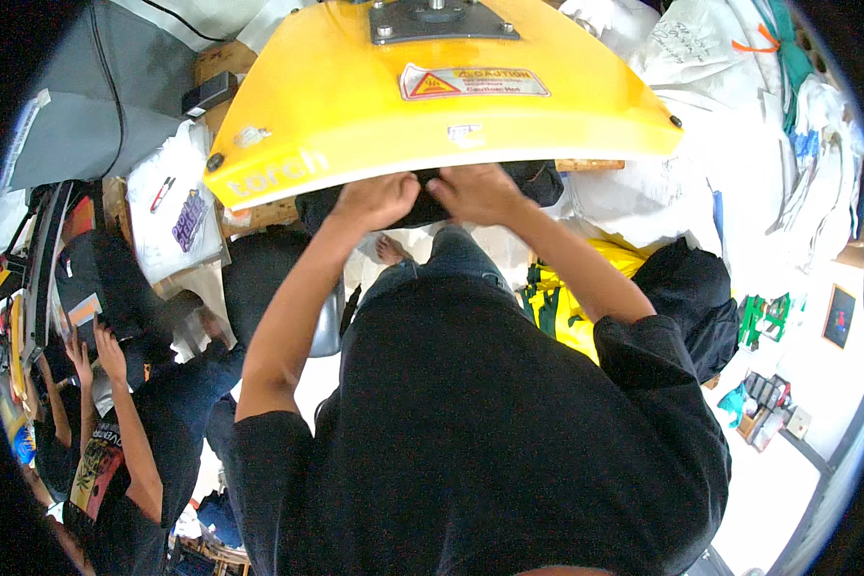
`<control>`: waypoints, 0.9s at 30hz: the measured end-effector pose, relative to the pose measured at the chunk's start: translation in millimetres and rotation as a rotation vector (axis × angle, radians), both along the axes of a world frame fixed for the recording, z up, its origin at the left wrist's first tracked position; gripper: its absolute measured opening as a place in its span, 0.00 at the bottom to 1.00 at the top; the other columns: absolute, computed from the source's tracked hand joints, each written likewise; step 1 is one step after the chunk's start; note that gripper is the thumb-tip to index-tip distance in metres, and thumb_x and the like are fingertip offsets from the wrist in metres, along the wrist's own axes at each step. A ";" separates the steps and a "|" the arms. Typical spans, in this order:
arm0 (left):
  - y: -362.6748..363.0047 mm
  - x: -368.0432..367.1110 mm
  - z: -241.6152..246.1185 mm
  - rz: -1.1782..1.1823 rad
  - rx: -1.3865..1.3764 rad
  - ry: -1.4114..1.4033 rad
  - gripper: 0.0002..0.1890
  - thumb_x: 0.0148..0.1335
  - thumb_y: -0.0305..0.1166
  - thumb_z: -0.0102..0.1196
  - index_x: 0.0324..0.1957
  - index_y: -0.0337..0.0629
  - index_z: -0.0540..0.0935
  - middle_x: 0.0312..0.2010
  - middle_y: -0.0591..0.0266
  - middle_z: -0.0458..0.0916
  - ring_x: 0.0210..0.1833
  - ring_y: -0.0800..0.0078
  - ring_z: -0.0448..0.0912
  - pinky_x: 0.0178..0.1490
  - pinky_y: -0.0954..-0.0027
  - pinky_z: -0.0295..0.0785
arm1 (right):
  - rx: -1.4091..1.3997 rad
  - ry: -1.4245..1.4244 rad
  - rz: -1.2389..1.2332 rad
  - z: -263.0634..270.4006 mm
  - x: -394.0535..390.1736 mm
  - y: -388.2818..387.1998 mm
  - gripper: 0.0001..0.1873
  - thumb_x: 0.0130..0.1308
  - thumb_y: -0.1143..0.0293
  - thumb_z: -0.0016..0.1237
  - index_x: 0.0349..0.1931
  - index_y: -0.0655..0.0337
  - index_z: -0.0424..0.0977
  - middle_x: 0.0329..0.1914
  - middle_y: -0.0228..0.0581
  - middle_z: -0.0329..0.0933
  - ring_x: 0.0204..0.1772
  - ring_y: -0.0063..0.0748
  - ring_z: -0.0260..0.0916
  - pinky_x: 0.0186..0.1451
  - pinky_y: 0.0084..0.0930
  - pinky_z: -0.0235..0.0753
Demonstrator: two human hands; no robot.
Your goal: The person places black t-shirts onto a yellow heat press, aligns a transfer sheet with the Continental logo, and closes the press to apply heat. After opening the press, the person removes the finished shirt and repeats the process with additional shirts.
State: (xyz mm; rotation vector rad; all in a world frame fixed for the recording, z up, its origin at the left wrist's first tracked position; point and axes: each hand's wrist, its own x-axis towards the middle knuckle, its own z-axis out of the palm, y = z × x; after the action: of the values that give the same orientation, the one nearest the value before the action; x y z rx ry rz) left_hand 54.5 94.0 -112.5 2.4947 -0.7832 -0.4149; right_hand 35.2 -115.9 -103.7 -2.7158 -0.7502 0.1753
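Observation:
Black fabric (324,209) hangs over the near edge of the heat press, below its yellow cover (432,122). My left hand (379,201) is curled on the fabric, left of the middle. Close to its right, my right hand (479,193) grips the same cloth, with the two thumbs a short gap apart. The cover's front edge lies just above both hands and hides part of the fingers and the farther cloth. On top of the cover sits a warning label (475,82) with a red triangle, beneath a dark metal mounting plate (443,25).
White plastic bags (691,180) are heaped on the right. Lower right lie yellow fabric (576,331) and a black bundle (691,309). At left, co-workers' hands (108,353) are near black cloth (101,273). A printed white sheet (176,209) lies left of the press.

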 end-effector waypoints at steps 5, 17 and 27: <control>17.9 -11.5 -13.5 0.047 0.058 -0.078 0.23 0.65 0.39 0.42 0.56 0.32 0.74 0.55 0.37 0.75 0.61 0.46 0.71 0.68 0.51 0.62 | -0.047 0.194 -0.043 4.1 1.9 -20.2 0.32 0.72 0.52 0.36 0.63 0.73 0.62 0.66 0.65 0.64 0.72 0.57 0.58 0.75 0.54 0.50; 19.2 -12.9 -14.6 0.020 0.081 -0.187 0.35 0.71 0.51 0.43 0.68 0.30 0.61 0.68 0.38 0.63 0.74 0.47 0.57 0.75 0.50 0.48 | -0.218 0.179 -0.137 2.8 -5.0 -33.1 0.42 0.72 0.40 0.33 0.72 0.69 0.50 0.74 0.61 0.53 0.79 0.52 0.46 0.79 0.53 0.39; 224.2 24.9 -93.0 0.655 -0.054 -0.321 0.35 0.75 0.52 0.33 0.66 0.26 0.65 0.68 0.36 0.64 0.72 0.43 0.59 0.75 0.60 0.51 | -0.063 -0.193 -0.514 -5.8 34.5 -163.7 0.34 0.74 0.46 0.31 0.69 0.63 0.59 0.74 0.58 0.56 0.77 0.52 0.51 0.76 0.58 0.42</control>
State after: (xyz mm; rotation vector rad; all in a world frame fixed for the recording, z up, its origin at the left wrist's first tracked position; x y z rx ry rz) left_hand 79.4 318.1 -205.5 2.6120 -0.0480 0.2380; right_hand 69.7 -279.6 -109.5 -2.9066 -0.0719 -0.1861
